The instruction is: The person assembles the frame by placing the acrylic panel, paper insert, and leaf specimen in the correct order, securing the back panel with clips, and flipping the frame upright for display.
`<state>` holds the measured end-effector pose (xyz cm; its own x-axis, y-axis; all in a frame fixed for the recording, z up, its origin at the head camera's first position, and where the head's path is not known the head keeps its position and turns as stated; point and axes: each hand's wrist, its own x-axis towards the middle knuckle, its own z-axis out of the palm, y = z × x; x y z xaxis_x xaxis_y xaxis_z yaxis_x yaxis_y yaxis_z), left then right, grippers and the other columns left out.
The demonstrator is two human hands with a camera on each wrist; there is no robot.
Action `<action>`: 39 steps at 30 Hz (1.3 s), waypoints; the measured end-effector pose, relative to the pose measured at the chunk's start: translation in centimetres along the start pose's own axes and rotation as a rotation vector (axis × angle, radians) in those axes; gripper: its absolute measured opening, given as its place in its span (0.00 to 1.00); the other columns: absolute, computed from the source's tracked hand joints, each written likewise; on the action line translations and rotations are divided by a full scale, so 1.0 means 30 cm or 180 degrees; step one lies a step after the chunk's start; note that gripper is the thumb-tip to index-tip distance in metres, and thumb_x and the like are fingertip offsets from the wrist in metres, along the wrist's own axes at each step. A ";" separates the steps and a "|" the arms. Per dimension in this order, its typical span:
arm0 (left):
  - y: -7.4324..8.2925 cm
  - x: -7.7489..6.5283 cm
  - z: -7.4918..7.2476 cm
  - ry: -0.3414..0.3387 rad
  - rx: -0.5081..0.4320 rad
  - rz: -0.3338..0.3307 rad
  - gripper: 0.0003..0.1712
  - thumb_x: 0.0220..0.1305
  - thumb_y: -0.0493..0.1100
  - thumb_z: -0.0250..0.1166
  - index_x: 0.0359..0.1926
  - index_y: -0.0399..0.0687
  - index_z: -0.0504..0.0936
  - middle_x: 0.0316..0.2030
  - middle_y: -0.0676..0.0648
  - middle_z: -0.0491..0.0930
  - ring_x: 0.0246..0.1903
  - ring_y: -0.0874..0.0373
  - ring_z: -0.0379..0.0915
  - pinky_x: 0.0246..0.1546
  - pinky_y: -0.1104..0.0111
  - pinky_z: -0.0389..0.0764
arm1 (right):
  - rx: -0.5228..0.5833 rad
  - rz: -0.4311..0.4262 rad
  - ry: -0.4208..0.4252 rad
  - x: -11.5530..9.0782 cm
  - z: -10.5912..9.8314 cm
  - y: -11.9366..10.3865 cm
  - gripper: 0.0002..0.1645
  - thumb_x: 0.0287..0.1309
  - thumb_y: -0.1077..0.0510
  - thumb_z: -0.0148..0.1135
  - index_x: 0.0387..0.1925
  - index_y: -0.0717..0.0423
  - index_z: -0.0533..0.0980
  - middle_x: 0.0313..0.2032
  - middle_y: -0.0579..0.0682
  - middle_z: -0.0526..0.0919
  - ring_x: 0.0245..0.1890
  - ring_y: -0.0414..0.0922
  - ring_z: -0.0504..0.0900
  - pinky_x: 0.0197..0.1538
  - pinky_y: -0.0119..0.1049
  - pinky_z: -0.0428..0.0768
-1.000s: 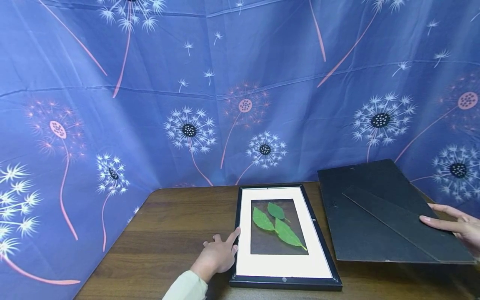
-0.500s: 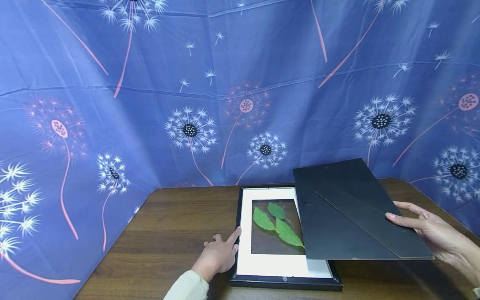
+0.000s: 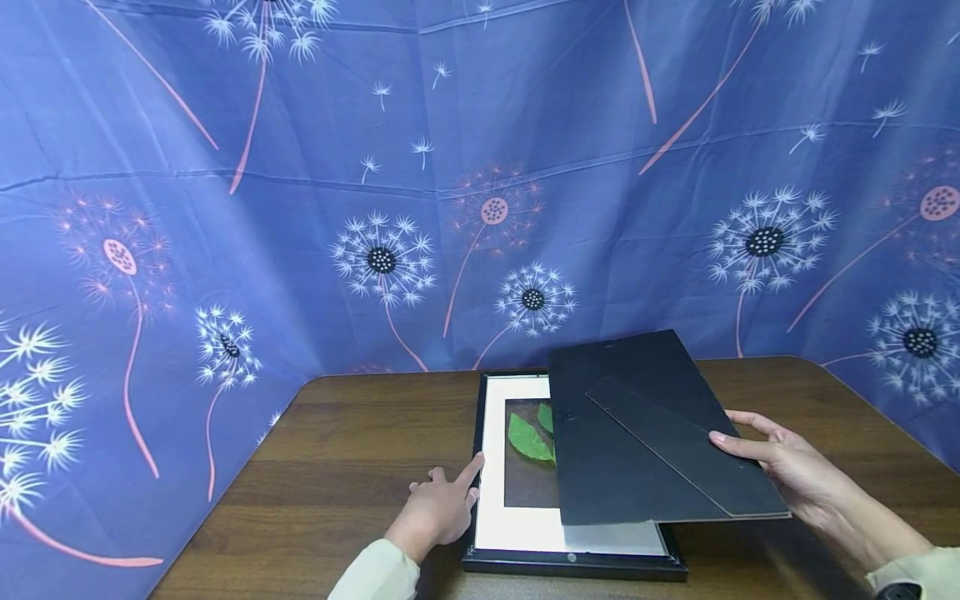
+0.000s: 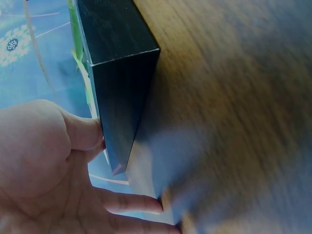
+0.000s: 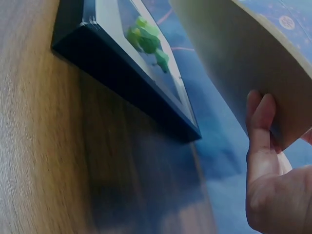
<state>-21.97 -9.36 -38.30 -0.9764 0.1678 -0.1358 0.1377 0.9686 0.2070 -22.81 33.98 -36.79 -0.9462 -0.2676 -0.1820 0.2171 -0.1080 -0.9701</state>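
A black picture frame (image 3: 573,563) lies face down to the table with its open back up. Inside it are a white mat (image 3: 517,532) and a dark picture with green leaves (image 3: 528,438). My left hand (image 3: 435,512) touches the frame's left rim with an extended finger. In the left wrist view, its thumb is against the frame's side (image 4: 119,92). My right hand (image 3: 798,471) pinches the right edge of a black backing board (image 3: 637,450), thumb on top and fingers beneath. Tilted above the frame, the board hides its right part. Its pale underside (image 5: 243,58) shows in the right wrist view.
The brown wooden table (image 3: 337,467) extends on both sides of the frame. A blue cloth with dandelion patterns (image 3: 285,250) hangs behind the table and along its left side. A stand leg (image 3: 660,442) lies flat on the board.
My right hand has carried the backing board leftward, from beside the frame to over its right part, covering some of the leaves. My left hand has stayed at the frame's left rim.
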 end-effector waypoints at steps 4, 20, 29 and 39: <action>0.001 -0.001 -0.003 0.0026 0.0057 0.0046 0.28 0.79 0.48 0.51 0.76 0.56 0.65 0.60 0.18 0.69 0.52 0.18 0.73 0.59 0.36 0.71 | -0.0249 0.0006 0.0152 0.020 0.049 0.008 0.24 0.75 0.57 0.56 0.65 0.45 0.59 0.42 0.44 0.85 0.41 0.46 0.87 0.44 0.43 0.86; 0.001 -0.001 -0.009 0.0021 -0.0004 0.0063 0.27 0.78 0.48 0.53 0.75 0.54 0.66 0.59 0.19 0.69 0.53 0.21 0.73 0.61 0.35 0.69 | -0.0420 0.0048 0.0259 0.077 0.188 0.043 0.36 0.72 0.55 0.61 0.72 0.60 0.55 0.49 0.52 0.81 0.37 0.43 0.84 0.50 0.44 0.82; 0.003 0.002 -0.004 0.0041 0.0014 0.0065 0.27 0.78 0.48 0.53 0.75 0.55 0.66 0.59 0.19 0.70 0.54 0.21 0.73 0.61 0.35 0.69 | -0.0635 0.0123 0.0493 0.096 0.249 0.060 0.44 0.70 0.54 0.63 0.75 0.64 0.51 0.34 0.44 0.65 0.18 0.36 0.58 0.48 0.40 0.70; -0.002 0.001 0.000 0.0123 0.0077 0.0104 0.27 0.77 0.47 0.53 0.74 0.55 0.67 0.57 0.18 0.71 0.52 0.20 0.74 0.60 0.35 0.70 | -0.0054 0.0075 0.0198 0.107 0.279 0.082 0.47 0.70 0.60 0.61 0.76 0.65 0.42 0.34 0.50 0.89 0.33 0.47 0.89 0.39 0.43 0.87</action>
<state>-21.99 -9.40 -38.32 -0.9770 0.1928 -0.0917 0.1732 0.9669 0.1871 -23.32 24.83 -38.42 -0.9541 -0.2098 -0.2140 0.2360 -0.0860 -0.9679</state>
